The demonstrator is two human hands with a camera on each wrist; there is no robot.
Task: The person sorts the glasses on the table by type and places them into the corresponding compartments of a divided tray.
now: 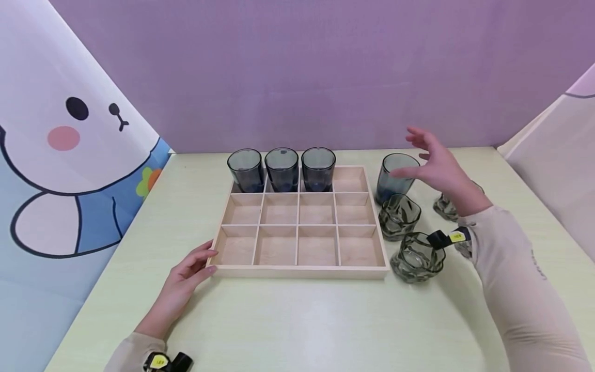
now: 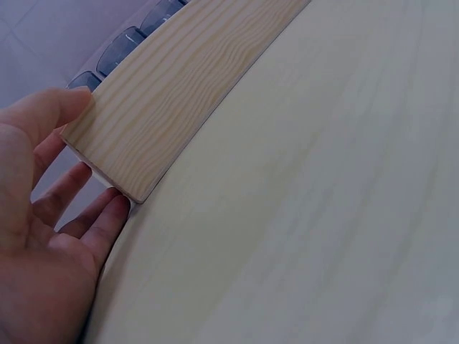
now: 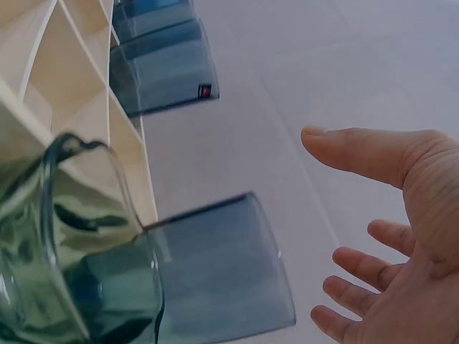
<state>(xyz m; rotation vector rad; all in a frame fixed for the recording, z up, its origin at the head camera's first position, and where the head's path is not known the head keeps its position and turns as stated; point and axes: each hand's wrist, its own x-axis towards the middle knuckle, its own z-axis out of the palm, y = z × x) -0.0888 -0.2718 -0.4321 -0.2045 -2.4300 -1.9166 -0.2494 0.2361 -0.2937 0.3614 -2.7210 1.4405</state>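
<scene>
I see, remotely, a pale table (image 1: 302, 320) against a purple backdrop (image 1: 316, 72) — a cartoon animal (image 1: 42, 113) on the left panel (image 1: 32, 299), a whitish panel (image 1: 558, 170) at right.

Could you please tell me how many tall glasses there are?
4: three tall glasses in the tray, back row; one glass right of it, near the right hand.

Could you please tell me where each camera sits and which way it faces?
Head: on the person's head, facing forward and down at the pale wooden twelve-compartment tray; the left hand, right hand and beige sleeves show.
Left wrist: worn there, facing the tray's corner; the left hand shows.
Right wrist: worn there, facing a tall smoky-blue glass tumbler; the right hand shows.
Head and right wrist share that tumbler.
</scene>
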